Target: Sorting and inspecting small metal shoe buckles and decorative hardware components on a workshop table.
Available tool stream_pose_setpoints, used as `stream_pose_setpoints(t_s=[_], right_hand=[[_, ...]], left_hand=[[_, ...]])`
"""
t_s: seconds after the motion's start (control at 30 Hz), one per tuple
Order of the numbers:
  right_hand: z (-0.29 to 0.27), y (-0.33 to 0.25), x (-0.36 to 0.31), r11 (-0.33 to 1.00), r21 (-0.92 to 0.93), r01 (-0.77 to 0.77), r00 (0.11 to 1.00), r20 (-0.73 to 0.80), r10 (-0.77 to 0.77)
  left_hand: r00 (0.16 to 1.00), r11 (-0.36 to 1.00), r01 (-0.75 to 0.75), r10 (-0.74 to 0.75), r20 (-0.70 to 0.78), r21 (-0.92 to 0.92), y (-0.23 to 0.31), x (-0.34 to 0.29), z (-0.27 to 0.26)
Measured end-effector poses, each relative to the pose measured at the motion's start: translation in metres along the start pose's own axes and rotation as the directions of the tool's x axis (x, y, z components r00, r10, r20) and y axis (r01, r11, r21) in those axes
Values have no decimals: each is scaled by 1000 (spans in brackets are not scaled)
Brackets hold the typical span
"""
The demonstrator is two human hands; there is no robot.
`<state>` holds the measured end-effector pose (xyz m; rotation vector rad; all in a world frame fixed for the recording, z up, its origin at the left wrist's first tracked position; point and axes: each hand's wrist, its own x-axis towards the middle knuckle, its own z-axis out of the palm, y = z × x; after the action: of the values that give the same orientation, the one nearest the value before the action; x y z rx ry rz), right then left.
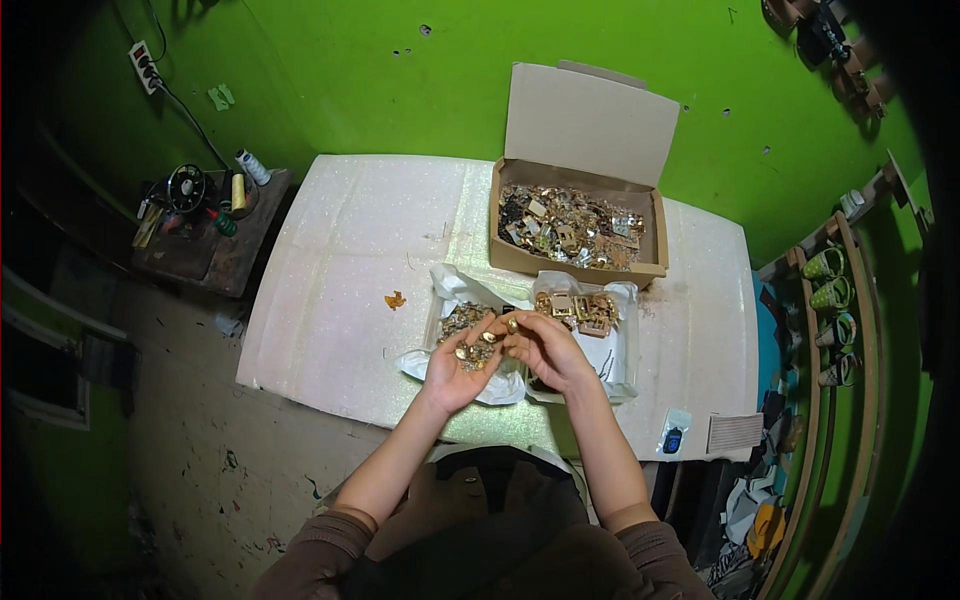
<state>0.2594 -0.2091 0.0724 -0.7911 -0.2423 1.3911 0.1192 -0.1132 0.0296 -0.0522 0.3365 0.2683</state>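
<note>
My left hand [447, 380] is cupped palm up, holding a small heap of shiny gold and silver metal ornaments [476, 354]. Close beside it, my right hand [556, 352] pinches a small rounded gold ornament [513, 325] between thumb and fingers. Beneath my left hand is an open box lined with white paper [455, 282], with more small metal pieces [462, 318] inside. To its right, partly covered by my right hand, a second paper-lined box [626, 345] contains gold buckles [597, 318] and a dark chain-like strip.
A large cardboard box [575, 272], lid raised, holds many mixed metal fittings behind the small boxes. An orange-brown scrap [396, 300] lies on the glittery white tabletop [330, 270]. A small packet [675, 432] sits front right. Shoes hang on the right-hand rack [835, 293].
</note>
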Motion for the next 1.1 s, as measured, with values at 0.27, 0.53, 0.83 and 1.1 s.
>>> stream_pose_setpoints(t_s=[0.27,0.53,0.83,1.1], right_hand=[[-13,1,3,844,520,-133,990,38,133],[-15,6,6,878,466,-112,992,7,123],[-5,26,15,992,-52,113,972,-202,-121],[16,27,7,370,-907,201,913,37,-406]], left_hand=[[998,998,-55,54,-30,-42,-1,-3,5],[995,992,-93,95,14,-84,7,-2,4],[978,971,-208,207,-21,-118,30,-10,8],[996,996,-83,83,15,22,17,-5,2]])
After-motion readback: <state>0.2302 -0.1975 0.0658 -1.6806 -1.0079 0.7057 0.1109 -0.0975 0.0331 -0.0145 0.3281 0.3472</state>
